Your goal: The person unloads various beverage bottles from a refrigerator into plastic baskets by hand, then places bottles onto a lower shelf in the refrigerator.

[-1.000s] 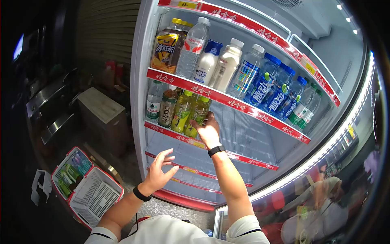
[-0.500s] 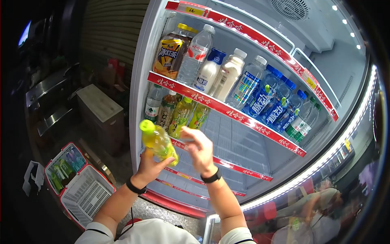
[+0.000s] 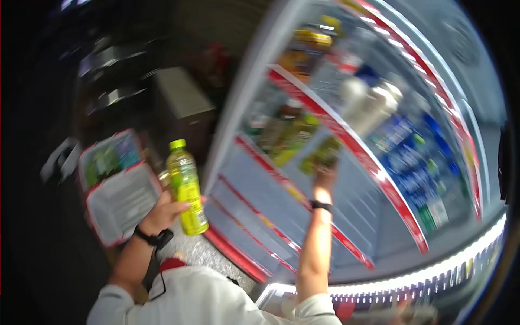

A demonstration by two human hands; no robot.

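Note:
My left hand [image 3: 162, 212] is closed round a yellow-green drink bottle [image 3: 188, 187] with a lime cap, held nearly upright outside the fridge. The bottle's label and cap face me. Inside the fridge, my right hand [image 3: 325, 176] is at another yellow-green bottle [image 3: 313, 161] on the second shelf. Its fingers are smeared by motion, so their grip does not show. To the left of that bottle stands a similar yellow-green bottle [image 3: 295, 142], with a brown bottle [image 3: 272, 130] beyond it.
The upper shelf edge [image 3: 346, 127] is a red strip above my right arm. Blurred white bottles [image 3: 374, 105] and blue-labelled bottles [image 3: 406, 157] stand on that shelf. At the lower left are a red-rimmed white basket [image 3: 122, 203] and a compartment of green bottles [image 3: 108, 160].
The bottle in my left hand has moved left and down and is more upright. My right hand has reached into the second shelf. The view has turned and blurred.

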